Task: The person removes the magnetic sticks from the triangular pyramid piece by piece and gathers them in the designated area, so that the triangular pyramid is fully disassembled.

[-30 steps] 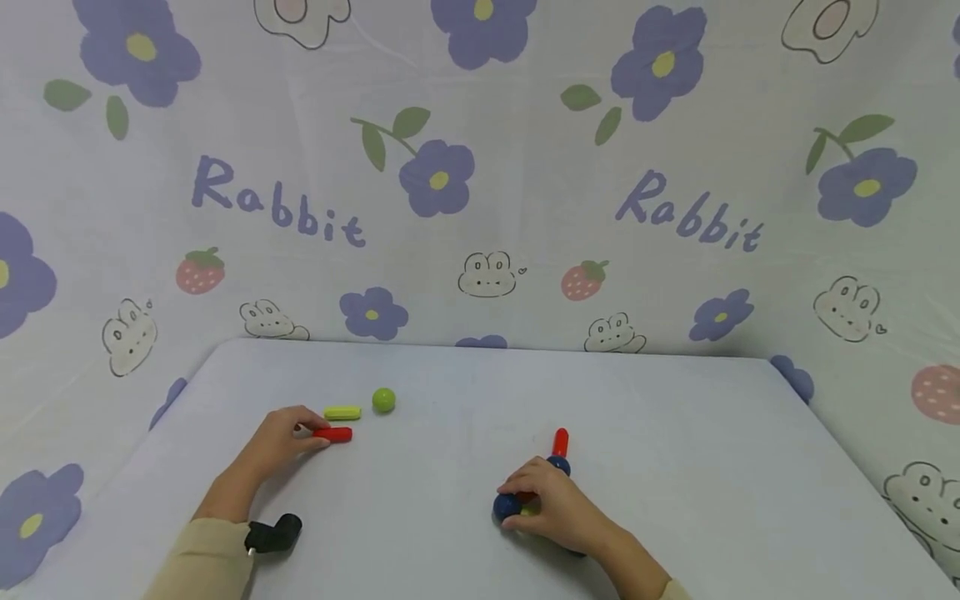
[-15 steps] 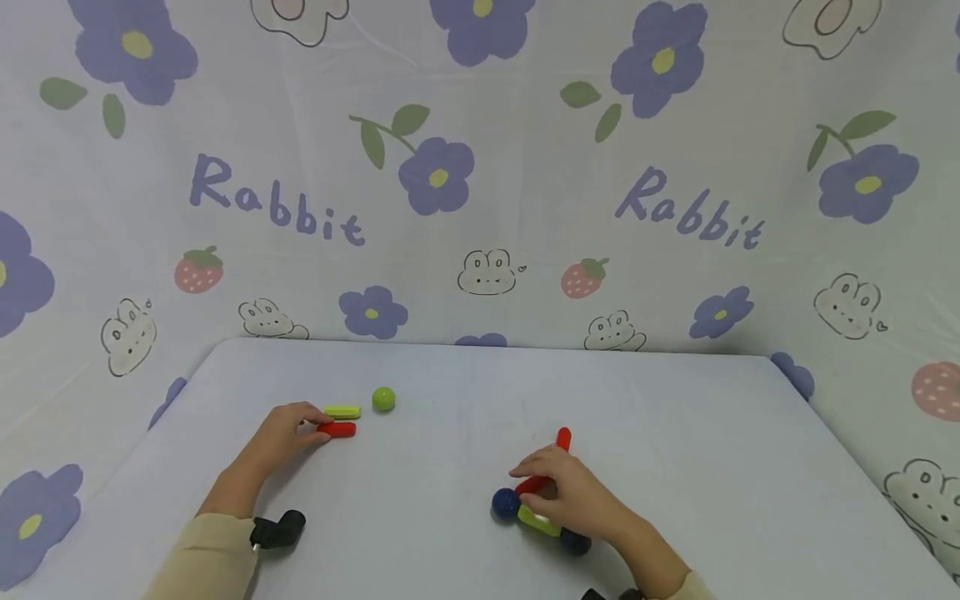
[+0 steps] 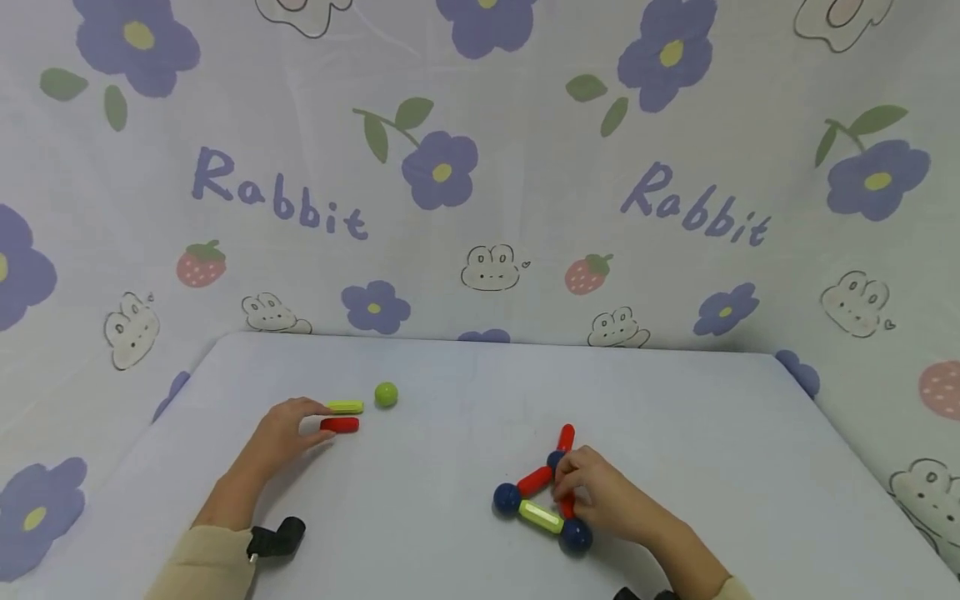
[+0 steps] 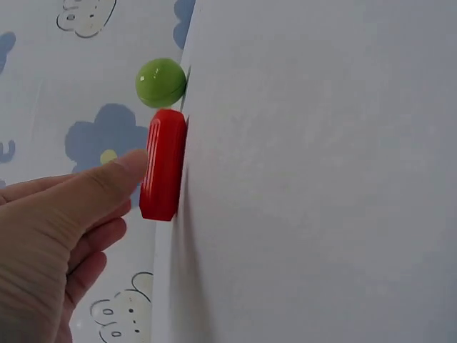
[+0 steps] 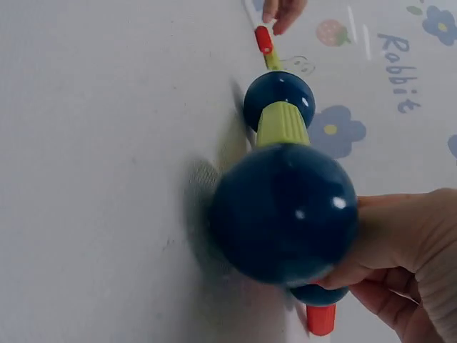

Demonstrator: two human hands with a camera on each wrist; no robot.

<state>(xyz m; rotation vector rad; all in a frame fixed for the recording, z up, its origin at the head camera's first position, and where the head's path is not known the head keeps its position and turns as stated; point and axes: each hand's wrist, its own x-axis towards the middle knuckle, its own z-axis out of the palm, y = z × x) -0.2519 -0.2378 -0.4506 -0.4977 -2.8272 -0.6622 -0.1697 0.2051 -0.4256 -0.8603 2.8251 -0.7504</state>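
On the table (image 3: 465,392), the right hand (image 3: 600,498) pinches a red rod (image 3: 566,506) in a triangle of rods and blue balls (image 3: 507,498). The left hand (image 3: 281,433), fingers relaxed, touches a loose red stick (image 3: 340,425) near a green ball (image 3: 386,394).

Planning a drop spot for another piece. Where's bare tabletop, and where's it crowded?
Bare: the middle strip between the loose red stick and the ball-and-stick triangle, the whole far edge of the table, and the right side beyond the right hand. Crowded: around the left hand with the yellow-green stick and green ball, and at the triangle.
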